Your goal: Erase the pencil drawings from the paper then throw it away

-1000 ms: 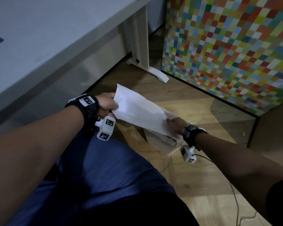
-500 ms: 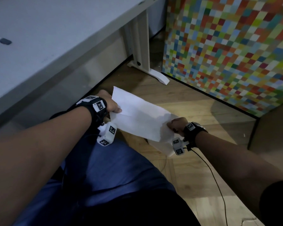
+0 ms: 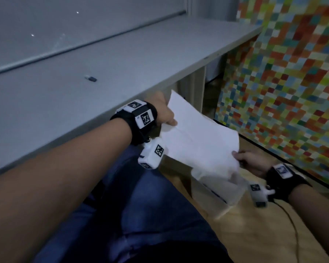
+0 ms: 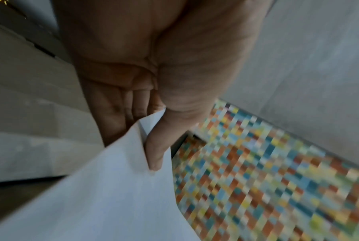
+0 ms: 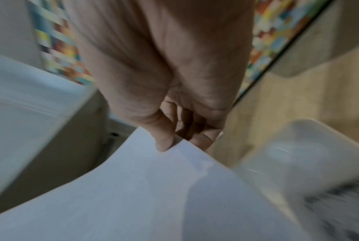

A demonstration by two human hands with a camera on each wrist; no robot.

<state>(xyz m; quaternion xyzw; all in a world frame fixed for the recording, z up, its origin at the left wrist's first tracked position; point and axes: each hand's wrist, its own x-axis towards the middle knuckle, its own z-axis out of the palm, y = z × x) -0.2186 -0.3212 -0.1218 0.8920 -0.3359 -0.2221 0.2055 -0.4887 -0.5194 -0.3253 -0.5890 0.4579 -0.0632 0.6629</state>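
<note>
A white sheet of paper (image 3: 199, 137) hangs in the air between both hands, beside the desk and above a translucent white bin (image 3: 224, 194) on the floor. My left hand (image 3: 164, 113) pinches its far-left edge, thumb on top; the left wrist view shows the thumb (image 4: 155, 146) pressed on the paper (image 4: 104, 203). My right hand (image 3: 249, 160) pinches the near-right corner; the right wrist view shows thumb and fingers closed on the paper (image 5: 133, 195), with the bin (image 5: 310, 159) just beside it. No pencil marks show on the visible side.
A grey desk (image 3: 68, 95) runs along the left with a small dark eraser (image 3: 90, 78) on it. A colourful mosaic panel (image 3: 285, 82) stands on the right. Wooden floor (image 3: 254, 234) lies below; my blue-trousered leg (image 3: 141, 215) fills the bottom, and a cable (image 3: 291, 221) trails from the right wrist.
Both hands have lifted the paper up from the bin toward desk height. The head view has tilted up, bringing the desk top and eraser into sight.
</note>
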